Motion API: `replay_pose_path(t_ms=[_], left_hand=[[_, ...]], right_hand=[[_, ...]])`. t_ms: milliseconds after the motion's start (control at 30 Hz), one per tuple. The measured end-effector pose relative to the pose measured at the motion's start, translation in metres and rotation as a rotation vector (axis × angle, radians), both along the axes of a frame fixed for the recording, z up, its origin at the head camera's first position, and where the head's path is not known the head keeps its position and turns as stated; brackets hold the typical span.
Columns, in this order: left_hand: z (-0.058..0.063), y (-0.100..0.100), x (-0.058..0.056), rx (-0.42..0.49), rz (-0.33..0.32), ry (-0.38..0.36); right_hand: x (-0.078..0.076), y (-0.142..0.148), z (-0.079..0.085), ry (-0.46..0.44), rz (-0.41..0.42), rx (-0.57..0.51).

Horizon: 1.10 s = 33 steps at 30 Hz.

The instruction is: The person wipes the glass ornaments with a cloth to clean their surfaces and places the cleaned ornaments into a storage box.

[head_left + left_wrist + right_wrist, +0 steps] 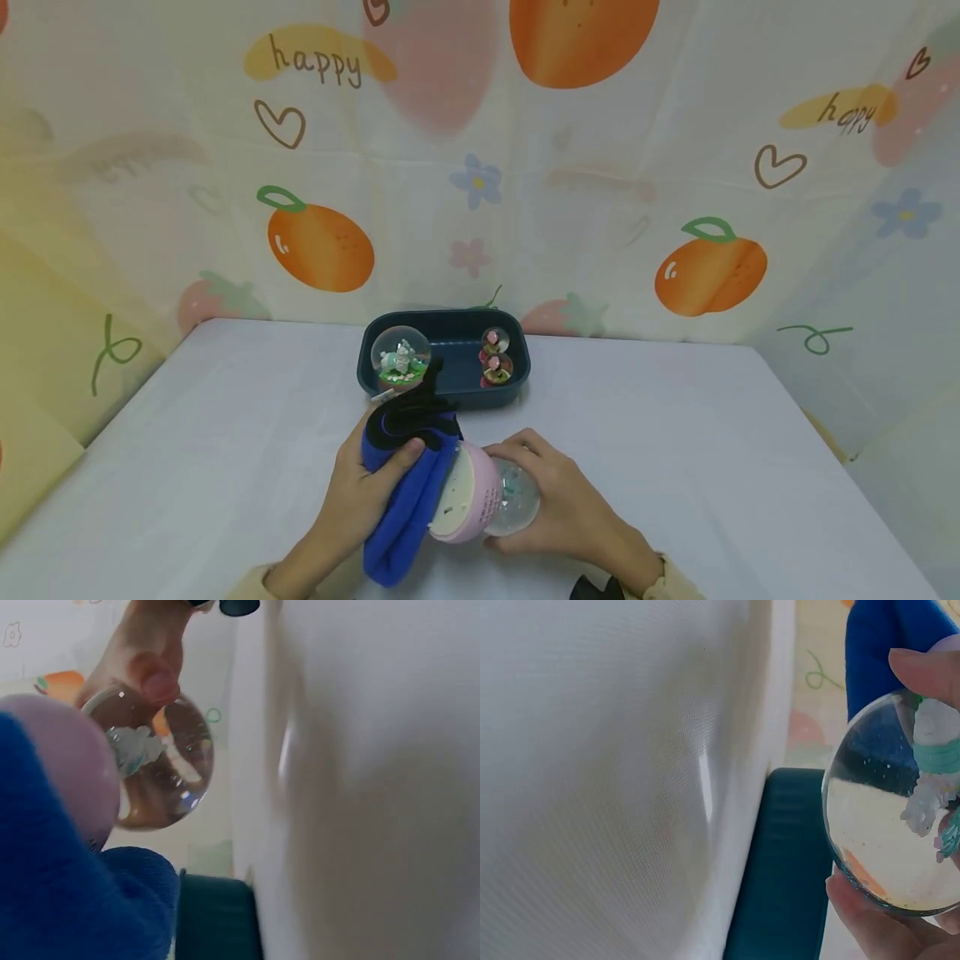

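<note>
My right hand (558,500) grips a snow globe (513,497) by its clear ball, with fingers and thumb around the glass. The globe lies on its side in the air, its pink base (480,492) turned left and the pale underside showing. A white and green figure (934,765) is inside the ball in the right wrist view. In my left hand (352,492) is a folded blue cloth (405,508) with a black part on top, thumb pressed over it. The cloth lies against the globe's base; in the left wrist view the blue cloth (67,877) covers part of the pink.
Behind the hands a dark teal tray (450,400) stands near the table's back edge. It holds a larger snow globe (401,358) at left and two small globes (497,368) at right. A white cloth (675,450) covers the table; a fruit-print curtain hangs behind.
</note>
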State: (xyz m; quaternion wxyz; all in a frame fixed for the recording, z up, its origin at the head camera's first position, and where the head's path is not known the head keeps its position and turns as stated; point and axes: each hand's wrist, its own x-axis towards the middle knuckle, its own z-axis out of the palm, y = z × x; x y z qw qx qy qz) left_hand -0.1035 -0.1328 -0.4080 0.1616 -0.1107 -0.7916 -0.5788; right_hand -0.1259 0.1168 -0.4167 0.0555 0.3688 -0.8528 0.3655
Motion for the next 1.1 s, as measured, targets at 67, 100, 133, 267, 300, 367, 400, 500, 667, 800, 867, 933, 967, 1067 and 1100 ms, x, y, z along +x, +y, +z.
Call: replay_pose_path(t_ms=[67, 100, 133, 267, 300, 367, 400, 500, 667, 800, 867, 933, 967, 1067, 1100], left_hand=[[0.002, -0.0027, 0.0, 0.002, -0.065, -0.011], [0.0028, -0.0038, 0.0001, -0.01, -0.115, -0.01], [0.0028, -0.0047, 0.0002, -0.023, -0.173, -0.014], [0.0022, -0.0065, -0.001, -0.084, -0.395, -0.053], [0.0017, -0.0063, -0.0016, -0.089, -0.426, -0.065], [0.0011, -0.0056, -0.0022, -0.093, -0.442, -0.065], [0.001, -0.0049, -0.0024, -0.094, -0.433, -0.048], [0.0003, -0.0021, -0.0021, -0.101, -0.329, 0.01], [0.0001, 0.0005, -0.0023, -0.114, -0.14, 0.144], [-0.0001, 0.0014, -0.0036, -0.082, -0.062, 0.185], [0.0005, 0.0012, -0.0039, -0.065, -0.028, 0.168], [0.0018, 0.0, -0.0046, -0.05, 0.004, 0.139], [0.0028, -0.001, -0.0048, -0.038, 0.019, 0.12], [0.0065, -0.0049, -0.0047, 0.009, 0.057, 0.052], [0.0076, -0.0064, -0.0045, 0.034, 0.06, 0.032]], right_hand=[[-0.0005, 0.0004, -0.0008, 0.024, -0.003, -0.014], [-0.0008, 0.0004, -0.0012, 0.034, -0.004, -0.02], [-0.0011, 0.0003, -0.0015, 0.043, -0.005, -0.025], [-0.0019, -0.0001, -0.0029, 0.064, -0.017, -0.029], [-0.0021, 0.0, -0.0031, 0.069, -0.02, -0.028], [-0.0024, 0.0, -0.0033, 0.074, -0.021, -0.024], [-0.0023, 0.0001, -0.0034, 0.072, -0.018, -0.024], [-0.0023, 0.0001, -0.0033, 0.068, 0.0, -0.025], [-0.0024, 0.0007, -0.0031, 0.042, 0.008, -0.025], [-0.0033, 0.0016, -0.0016, 0.003, -0.014, -0.067], [-0.0034, 0.0023, -0.0003, -0.024, -0.031, -0.101], [-0.0034, 0.0032, 0.001, -0.037, -0.043, -0.13], [-0.0035, 0.0038, 0.0014, -0.039, -0.045, -0.143], [-0.0049, 0.0051, 0.0024, -0.016, -0.04, -0.161], [-0.0056, 0.0056, 0.0027, 0.001, -0.034, -0.164]])
